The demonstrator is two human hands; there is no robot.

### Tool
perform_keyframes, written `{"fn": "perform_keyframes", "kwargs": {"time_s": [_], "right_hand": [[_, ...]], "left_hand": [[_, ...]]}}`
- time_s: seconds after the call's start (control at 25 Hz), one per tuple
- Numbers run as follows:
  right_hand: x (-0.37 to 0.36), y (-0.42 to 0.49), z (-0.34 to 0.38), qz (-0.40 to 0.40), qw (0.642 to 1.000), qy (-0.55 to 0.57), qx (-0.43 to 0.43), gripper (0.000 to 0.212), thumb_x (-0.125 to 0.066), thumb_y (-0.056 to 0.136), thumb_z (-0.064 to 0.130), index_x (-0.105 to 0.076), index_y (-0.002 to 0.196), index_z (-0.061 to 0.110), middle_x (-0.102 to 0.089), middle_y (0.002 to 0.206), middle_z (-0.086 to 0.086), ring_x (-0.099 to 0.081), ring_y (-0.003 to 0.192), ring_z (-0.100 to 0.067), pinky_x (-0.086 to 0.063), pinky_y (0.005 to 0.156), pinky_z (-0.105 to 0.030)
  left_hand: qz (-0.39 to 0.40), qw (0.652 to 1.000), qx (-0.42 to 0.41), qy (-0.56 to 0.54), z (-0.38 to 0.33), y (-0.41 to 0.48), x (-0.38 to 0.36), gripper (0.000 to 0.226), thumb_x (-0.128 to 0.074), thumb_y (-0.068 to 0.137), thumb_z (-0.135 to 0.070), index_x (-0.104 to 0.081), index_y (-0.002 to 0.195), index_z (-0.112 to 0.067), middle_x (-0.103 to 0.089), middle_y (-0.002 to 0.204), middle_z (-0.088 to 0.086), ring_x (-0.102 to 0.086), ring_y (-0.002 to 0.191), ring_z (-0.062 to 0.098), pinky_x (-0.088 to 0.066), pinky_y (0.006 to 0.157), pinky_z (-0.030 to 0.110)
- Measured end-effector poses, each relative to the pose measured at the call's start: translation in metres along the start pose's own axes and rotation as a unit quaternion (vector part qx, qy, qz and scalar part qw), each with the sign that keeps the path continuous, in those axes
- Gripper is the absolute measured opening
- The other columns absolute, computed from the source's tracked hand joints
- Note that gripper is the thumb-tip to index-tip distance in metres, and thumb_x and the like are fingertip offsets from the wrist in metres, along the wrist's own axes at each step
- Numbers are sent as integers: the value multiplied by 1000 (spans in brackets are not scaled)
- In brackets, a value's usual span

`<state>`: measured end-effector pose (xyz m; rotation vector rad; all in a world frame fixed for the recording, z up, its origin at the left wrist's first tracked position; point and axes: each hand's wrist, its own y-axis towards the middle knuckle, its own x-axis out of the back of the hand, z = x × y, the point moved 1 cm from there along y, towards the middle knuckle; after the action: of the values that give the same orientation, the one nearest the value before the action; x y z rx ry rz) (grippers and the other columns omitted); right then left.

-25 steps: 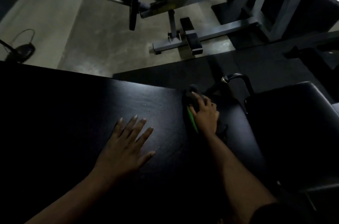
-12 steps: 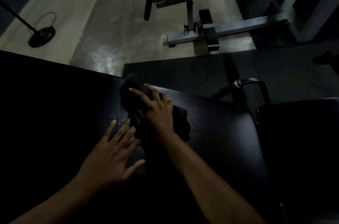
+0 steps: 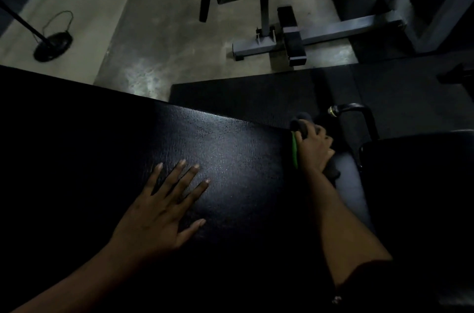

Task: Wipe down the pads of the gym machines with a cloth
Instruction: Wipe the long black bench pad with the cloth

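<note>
1. It is dim in here; most of the view is near black, and the lower corners lose all detail.
2. A soft pool of light falls on the middle of the black pad (image 3: 230,158) and picks out its grain. The sheen fades into darkness toward the left.
3. The concrete floor (image 3: 154,38) is brightest, with a pale glare patch just beyond the pad's far edge.
4. The left hand (image 3: 159,215), flat on the pad, catches light on its fingers (image 3: 188,176) and darkens toward the wrist.
5. The right hand (image 3: 314,148) is dimly lit. The cloth (image 3: 331,173) it grips is nearly lost in shadow, save a green strip.
6. The grey machine frame (image 3: 333,28) looks soft, and straight lines bow toward the edges.
</note>
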<state>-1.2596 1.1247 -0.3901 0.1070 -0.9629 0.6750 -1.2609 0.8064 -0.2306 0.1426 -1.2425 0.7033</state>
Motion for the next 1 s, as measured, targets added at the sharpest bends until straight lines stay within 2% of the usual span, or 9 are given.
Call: {"fn": "perform_keyframes", "kwargs": {"time_s": [0.16, 0.28, 0.4, 0.48, 0.6, 0.68, 0.76, 0.88, 1.0], "right_hand": [[18, 4, 7, -3, 993, 63, -102, 43, -45, 91, 39, -44, 133, 33, -41, 138, -16, -40, 121, -40, -32, 101, -48], [31, -74, 48, 12, 981, 191, 16, 44, -48, 84, 32, -53, 127, 36, -54, 125, -13, -51, 112, -35, -42, 99, -41], [19, -209, 75, 33, 980, 93, 172, 55, -42, 81, 47, -37, 136, 43, -41, 143, -2, -39, 121, -22, -35, 101, -42], [9, -228, 65, 2, 979, 43, 200, 62, -37, 79, 56, -26, 139, 47, -32, 151, 2, -37, 125, -21, -36, 99, -46], [9, -177, 15, 19, 992, 20, 120, 63, -44, 81, 57, -25, 140, 49, -24, 154, 6, -33, 130, -23, -30, 102, -46], [6, -141, -29, -18, 999, -10, 42, 60, -50, 83, 51, -32, 140, 43, -33, 150, -2, -42, 125, -31, -37, 97, -48], [3, -113, -67, -59, 998, -23, -24, 60, -40, 83, 56, -37, 139, 37, -45, 141, -11, -50, 116, -37, -43, 92, -48], [9, -81, -92, -27, 995, 10, -95, 52, -42, 88, 47, -35, 139, 35, -47, 134, -18, -48, 116, -39, -40, 98, -47], [31, -97, -67, -4, 991, 112, -79, 50, -50, 88, 33, -43, 137, 27, -53, 126, -22, -52, 112, -37, -41, 95, -39]], "left_hand": [[-7, 1000, 2, 1, -1, 1, -1, 69, -10, 92, -60, -40, 140, -21, -38, 148, 12, -26, 139, 28, -23, 109, 55], [-12, 1000, 3, 2, 0, 2, -3, 70, -8, 91, -60, -38, 141, -22, -37, 148, 12, -25, 139, 28, -22, 109, 55], [-19, 1000, -3, -7, 0, 1, -5, 69, -4, 91, -59, -35, 140, -20, -36, 149, 13, -24, 140, 28, -21, 110, 56], [-25, 1000, 1, -11, 1, 1, -5, 70, -5, 92, -59, -34, 140, -19, -36, 149, 13, -24, 140, 28, -21, 110, 56], [-25, 1000, 3, -13, 0, 2, -7, 71, -5, 92, -61, -38, 140, -20, -37, 148, 13, -25, 139, 28, -19, 110, 55], [-29, 999, 1, -15, 1, 3, -9, 72, -5, 91, -61, -39, 139, -20, -39, 147, 13, -25, 138, 28, -17, 110, 54], [-33, 999, 2, -19, 2, 3, -9, 73, -5, 91, -62, -41, 139, -21, -40, 146, 12, -25, 138, 28, -15, 111, 53], [-29, 999, 1, -17, 1, 3, -7, 74, -5, 91, -63, -42, 138, -20, -40, 146, 12, -25, 138, 27, -15, 111, 53], [-20, 999, 5, -32, 1, 1, -2, 74, -3, 91, -63, -43, 136, -19, -43, 144, 13, -23, 138, 27, -9, 112, 50]]}}
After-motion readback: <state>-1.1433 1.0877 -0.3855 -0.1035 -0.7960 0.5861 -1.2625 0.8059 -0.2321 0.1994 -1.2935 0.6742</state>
